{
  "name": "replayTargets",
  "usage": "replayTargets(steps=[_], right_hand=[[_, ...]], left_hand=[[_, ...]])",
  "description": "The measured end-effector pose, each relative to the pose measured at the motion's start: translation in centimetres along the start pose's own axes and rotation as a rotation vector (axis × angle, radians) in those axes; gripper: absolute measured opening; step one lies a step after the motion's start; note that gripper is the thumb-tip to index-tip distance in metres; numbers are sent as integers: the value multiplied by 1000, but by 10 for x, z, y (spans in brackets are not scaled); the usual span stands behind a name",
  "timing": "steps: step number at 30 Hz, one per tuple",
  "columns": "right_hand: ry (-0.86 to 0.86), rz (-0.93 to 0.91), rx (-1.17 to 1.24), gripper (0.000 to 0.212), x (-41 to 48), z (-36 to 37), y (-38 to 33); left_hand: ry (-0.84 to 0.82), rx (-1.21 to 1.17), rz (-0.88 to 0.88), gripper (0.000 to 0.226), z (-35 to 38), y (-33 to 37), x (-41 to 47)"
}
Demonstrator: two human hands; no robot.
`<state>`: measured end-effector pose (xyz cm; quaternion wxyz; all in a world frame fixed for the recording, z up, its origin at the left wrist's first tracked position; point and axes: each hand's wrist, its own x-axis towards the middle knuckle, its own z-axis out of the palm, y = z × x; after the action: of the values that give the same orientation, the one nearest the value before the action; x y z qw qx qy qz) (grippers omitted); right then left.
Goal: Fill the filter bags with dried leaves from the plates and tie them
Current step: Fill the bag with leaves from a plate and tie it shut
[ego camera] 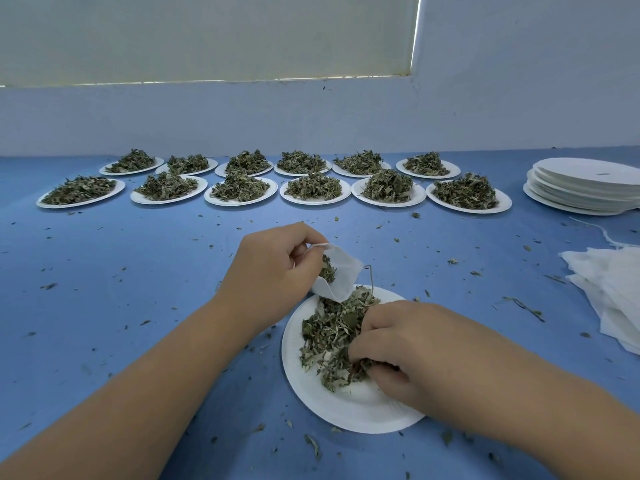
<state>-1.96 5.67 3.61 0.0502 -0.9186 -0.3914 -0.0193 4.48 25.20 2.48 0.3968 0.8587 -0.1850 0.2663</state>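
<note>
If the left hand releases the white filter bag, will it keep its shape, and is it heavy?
The filter bag probably collapses: its thin fabric visibly sags below the left hand pinching its rim. It is likely very light, holding only a few dried leaves. Tipped, they might spill.

Left hand [273, 271] on open filter bag [346, 273], right hand [408, 344] amid dried leaves [325, 337] on plate [346, 407]

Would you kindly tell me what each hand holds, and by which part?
The left hand pinches the filter bag by its open rim; the right hand grips dried leaves on the plate.
</note>
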Motion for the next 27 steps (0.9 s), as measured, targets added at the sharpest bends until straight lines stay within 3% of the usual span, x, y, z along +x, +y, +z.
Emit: replayTargets(steps=[13, 21, 27], right_hand=[[268, 202, 642, 20, -4, -8, 21], [372, 349, 836, 16, 4, -9, 19], [463, 454, 772, 9, 16, -21, 21]], left_hand=[[14, 39, 51, 11, -5, 1, 0], [17, 91, 94, 9, -8, 4, 0], [-27, 152, 86, 11, -6, 7, 1]])
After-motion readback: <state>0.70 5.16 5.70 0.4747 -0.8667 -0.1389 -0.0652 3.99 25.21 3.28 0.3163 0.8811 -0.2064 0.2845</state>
